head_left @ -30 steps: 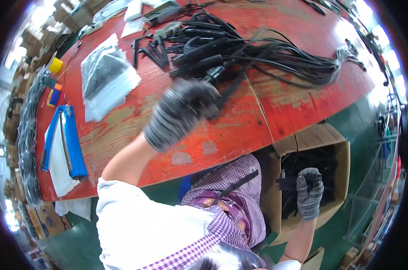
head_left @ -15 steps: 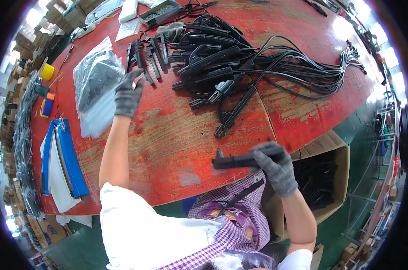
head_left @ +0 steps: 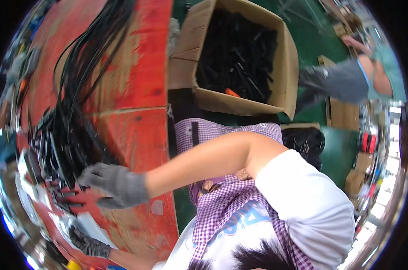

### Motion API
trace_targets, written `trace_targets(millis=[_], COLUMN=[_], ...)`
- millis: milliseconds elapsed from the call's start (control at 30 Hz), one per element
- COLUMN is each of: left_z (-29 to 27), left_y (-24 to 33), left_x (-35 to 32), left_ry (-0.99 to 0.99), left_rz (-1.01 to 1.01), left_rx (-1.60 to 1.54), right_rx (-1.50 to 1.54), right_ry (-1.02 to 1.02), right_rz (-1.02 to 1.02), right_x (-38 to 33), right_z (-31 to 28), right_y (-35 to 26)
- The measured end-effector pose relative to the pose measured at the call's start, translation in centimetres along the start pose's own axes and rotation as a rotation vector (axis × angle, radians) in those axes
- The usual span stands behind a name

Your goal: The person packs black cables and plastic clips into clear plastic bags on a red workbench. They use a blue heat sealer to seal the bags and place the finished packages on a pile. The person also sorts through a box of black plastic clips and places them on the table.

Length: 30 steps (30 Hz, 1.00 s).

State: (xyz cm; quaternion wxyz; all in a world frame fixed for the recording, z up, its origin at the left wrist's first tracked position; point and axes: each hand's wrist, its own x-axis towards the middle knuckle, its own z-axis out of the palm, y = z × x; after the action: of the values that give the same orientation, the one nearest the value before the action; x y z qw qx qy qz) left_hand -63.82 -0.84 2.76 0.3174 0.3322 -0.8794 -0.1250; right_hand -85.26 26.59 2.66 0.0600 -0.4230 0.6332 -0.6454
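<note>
My right hand [head_left: 116,185], in a grey knit glove, reaches over the red table beside the pile of black plastic parts [head_left: 64,157]. Its fingers are stretched and the thumb stands apart, with nothing visible in it. Black cables [head_left: 73,85] trail from the pile toward the upper edge. Further down, my left hand [head_left: 89,244], also gloved, is over the clear plastic bag [head_left: 93,225] with its fingers extended. Several slim black pieces [head_left: 66,200] lie on the table between the pile and the bag. Motion blurs some of the detail.
Right of the red table [head_left: 145,130], an open cardboard box [head_left: 240,107] holds many black parts and one orange piece [head_left: 232,92]. A black plastic bag [head_left: 305,141] sits on the green floor below it. Another person in grey trousers [head_left: 338,81] is at the upper right.
The view has turned to the right, bringing the cardboard box into full sight. My right hand no longer shows the black part and has moved over beside the pile.
</note>
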Motion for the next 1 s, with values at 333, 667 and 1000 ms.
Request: trace_targets(millis=[333,667,1000], left_z=[15.1,48.8,67.6], left_y=[37.0,58.4,60.6], left_x=[0.9,-18.1,-27.6], left_ry=[-0.572,-1.403,-1.420], left_rz=[0.714,1.097,0.710], left_rx=[-0.312,0.341,0.314], right_rx=[-0.693,-1.165,-1.491], right_ry=[0.185,0.192,-0.158], right_rz=[0.426,1.398,1.563], right_x=[-26.1,-36.9,-35.0], right_z=[-26.1,-47.3,-62.2], right_y=[7.7,19.5,34.0])
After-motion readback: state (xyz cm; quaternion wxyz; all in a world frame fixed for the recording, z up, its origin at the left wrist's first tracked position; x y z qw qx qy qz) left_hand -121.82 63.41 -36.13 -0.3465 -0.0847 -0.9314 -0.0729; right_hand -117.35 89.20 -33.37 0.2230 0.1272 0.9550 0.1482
